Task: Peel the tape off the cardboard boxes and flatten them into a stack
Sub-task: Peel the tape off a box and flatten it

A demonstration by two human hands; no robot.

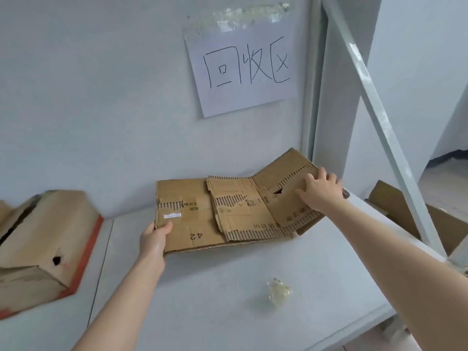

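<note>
1. Pinching the near left corner of the flattened cardboard (202, 224) is my left hand (153, 239), thumb on top; my right hand (320, 192) lies spread on its raised right flap, pressing.
2. It sits at the table's (202, 312) back edge, right of middle.
3. I judge this the flattening step; a tape wad (278, 291) lies nearer the front.
4. Next: push that flap flat, then take the unflattened box (38, 236) at the left edge.

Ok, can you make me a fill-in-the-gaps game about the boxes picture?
The number printed on the flattened cardboard is ____.
The paper sign on the wall shows ____ handwritten characters.
The tape ball on the table is touched by ____ hand.
Missing words: 42; three; neither.
</note>
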